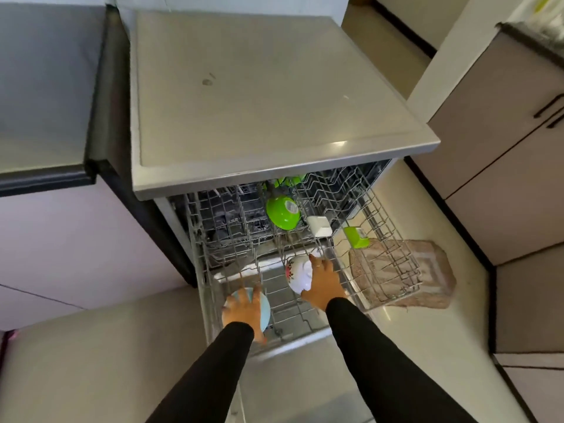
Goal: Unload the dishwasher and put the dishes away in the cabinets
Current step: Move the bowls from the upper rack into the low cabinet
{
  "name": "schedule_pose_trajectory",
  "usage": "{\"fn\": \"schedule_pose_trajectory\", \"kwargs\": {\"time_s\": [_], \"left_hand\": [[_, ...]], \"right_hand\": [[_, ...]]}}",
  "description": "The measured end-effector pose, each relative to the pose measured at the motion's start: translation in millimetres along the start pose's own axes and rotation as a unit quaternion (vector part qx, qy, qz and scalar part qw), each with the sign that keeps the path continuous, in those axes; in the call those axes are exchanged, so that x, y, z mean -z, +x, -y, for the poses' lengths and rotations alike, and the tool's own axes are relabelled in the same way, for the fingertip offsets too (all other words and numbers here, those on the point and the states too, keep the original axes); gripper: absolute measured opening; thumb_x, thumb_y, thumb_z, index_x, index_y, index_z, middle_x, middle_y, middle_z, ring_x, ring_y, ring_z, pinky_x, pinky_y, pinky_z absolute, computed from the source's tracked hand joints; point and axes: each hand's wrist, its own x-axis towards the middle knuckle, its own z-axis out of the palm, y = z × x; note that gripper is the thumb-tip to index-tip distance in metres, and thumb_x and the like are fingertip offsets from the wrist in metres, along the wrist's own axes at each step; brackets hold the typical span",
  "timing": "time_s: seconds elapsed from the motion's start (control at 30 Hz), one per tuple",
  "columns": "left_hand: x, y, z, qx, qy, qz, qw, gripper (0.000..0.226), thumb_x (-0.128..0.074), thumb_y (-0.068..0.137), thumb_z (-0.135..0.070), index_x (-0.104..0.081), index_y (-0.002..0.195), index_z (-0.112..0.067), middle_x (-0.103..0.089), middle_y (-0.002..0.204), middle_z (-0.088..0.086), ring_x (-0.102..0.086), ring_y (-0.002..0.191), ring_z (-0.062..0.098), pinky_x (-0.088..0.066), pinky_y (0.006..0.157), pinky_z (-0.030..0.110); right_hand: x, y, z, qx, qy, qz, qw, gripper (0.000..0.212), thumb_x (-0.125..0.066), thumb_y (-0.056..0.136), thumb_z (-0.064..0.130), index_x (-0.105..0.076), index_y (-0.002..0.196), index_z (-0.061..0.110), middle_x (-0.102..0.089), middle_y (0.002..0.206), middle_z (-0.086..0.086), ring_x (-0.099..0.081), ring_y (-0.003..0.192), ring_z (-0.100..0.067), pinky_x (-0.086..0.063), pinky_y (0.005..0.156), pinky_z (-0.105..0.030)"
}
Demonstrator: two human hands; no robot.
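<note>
The dishwasher [274, 96] stands open with its wire rack [384, 227] pulled out over the lowered door. My left hand [242, 309] grips a light blue bowl [265, 309] at the rack's front left. My right hand [323, 282] is closed on a white bowl with a floral pattern [297, 271] near the rack's front middle. Further back in the rack sit a green bowl [282, 212], a white square dish [319, 225] and a green square dish [355, 236].
A brown mat [433, 270] lies on the floor under the rack's right side. Beige cabinets [503, 166] with dark handles stand to the right. A dark-topped appliance [42, 87] sits to the left of the dishwasher.
</note>
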Motion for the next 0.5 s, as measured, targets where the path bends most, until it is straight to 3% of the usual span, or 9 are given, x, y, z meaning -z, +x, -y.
{"fn": "schedule_pose_trajectory", "kwargs": {"time_s": [0.2,0.37,0.43,0.5], "left_hand": [[-15.0,20.2,4.0,0.020,-0.016,-0.031,0.999,0.103,-0.078,0.069,-0.038,-0.012,0.148,-0.029,-0.015,0.144,0.009,-0.025,0.131,0.039,-0.045,0.098,0.052],[14.2,5.9,8.2,0.003,-0.213,-0.092,0.973,0.105,-0.078,0.058,-0.045,-0.019,0.143,-0.030,-0.019,0.135,0.006,-0.029,0.125,0.035,-0.044,0.097,0.046],[30.8,-1.3,11.6,-0.024,-0.365,-0.138,0.920,0.109,-0.080,0.055,-0.044,-0.016,0.142,-0.029,-0.027,0.131,0.004,-0.039,0.119,0.030,-0.045,0.094,0.038],[47.2,-8.9,15.9,-0.042,-0.566,-0.132,0.813,0.100,-0.085,0.062,-0.028,-0.017,0.136,-0.027,-0.043,0.120,0.001,-0.054,0.105,0.020,-0.051,0.082,0.028]], "right_hand": [[-14.4,40.7,-3.7,0.004,-0.002,0.033,0.999,0.111,-0.076,0.078,0.032,0.007,0.152,0.032,0.012,0.159,-0.012,-0.012,0.144,-0.042,-0.024,0.114,-0.048],[-25.2,54.3,1.8,-0.011,-0.009,0.042,0.999,0.111,-0.080,0.072,0.033,-0.002,0.151,0.038,0.008,0.160,-0.010,-0.010,0.143,-0.046,-0.021,0.113,-0.054],[-26.0,52.3,1.6,-0.004,-0.027,0.019,0.999,0.103,-0.080,0.072,0.033,-0.012,0.149,0.036,-0.004,0.158,-0.010,-0.018,0.139,-0.047,-0.030,0.110,-0.053],[-24.5,47.2,2.6,0.001,-0.023,-0.001,1.000,0.094,-0.080,0.068,0.033,-0.024,0.143,0.031,-0.015,0.151,-0.010,-0.026,0.134,-0.046,-0.039,0.105,-0.050]]}}
